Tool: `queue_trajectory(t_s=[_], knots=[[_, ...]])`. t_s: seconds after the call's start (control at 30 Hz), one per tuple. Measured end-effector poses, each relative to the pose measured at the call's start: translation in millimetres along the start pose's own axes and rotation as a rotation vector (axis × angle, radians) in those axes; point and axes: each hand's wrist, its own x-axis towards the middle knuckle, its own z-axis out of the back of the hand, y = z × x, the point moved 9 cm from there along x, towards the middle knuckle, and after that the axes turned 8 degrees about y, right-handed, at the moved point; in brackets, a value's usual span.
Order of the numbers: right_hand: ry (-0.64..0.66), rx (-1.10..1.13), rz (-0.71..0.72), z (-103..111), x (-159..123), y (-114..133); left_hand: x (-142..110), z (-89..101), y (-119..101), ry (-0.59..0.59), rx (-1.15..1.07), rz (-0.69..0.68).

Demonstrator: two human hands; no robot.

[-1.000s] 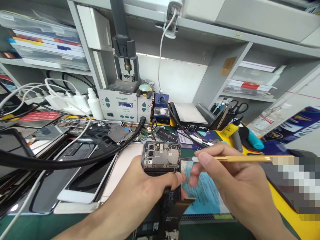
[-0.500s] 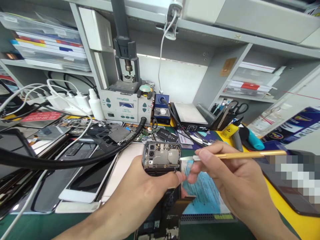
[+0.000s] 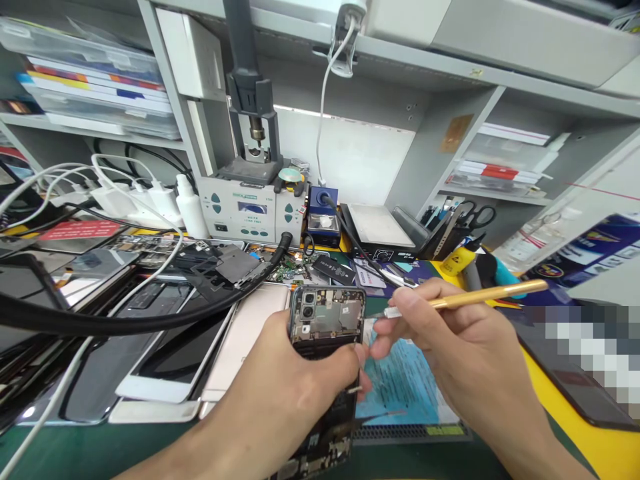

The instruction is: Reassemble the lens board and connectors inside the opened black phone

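My left hand (image 3: 305, 373) is wrapped round an opened phone (image 3: 327, 313), its thumb across the phone's middle. The phone's bare inside faces me, with two camera lenses and metal shielding at the top and a dark area below. A thin dark flex strip (image 3: 373, 419) sticks out from its lower right side. In my right hand (image 3: 445, 340) is a craft knife (image 3: 480, 295) with a gold handle, pinched near its silver collar. The blade points left at the phone's upper right edge; whether it touches cannot be made out.
A grey hot-air station (image 3: 240, 210) stands at the back, its black hose (image 3: 150, 323) arching across the left side. Several phones, among them a white-framed one (image 3: 150, 387), lie at left. A blue sheet (image 3: 400, 387) lies beneath my right hand. A yellow bottle (image 3: 459, 259) stands at right.
The phone has turned slightly, and the flex strip at its lower right now shows as a thin edge. The knife's handle end has swung up and leftward; its blade looks narrower.
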Motion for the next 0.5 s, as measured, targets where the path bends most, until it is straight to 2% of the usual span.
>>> queue_trajectory(t_s=[0.27, 0.5], knots=[[-0.012, -0.028, -0.015, 0.2, -1.2, 1.4, 1.7, -0.5, -0.2, 0.011, 0.015, -0.011], [-0.074, -0.061, -0.023, -0.4, -3.9, 4.6, -0.4, 4.8, 5.1, -0.031, 0.046, 0.024]])
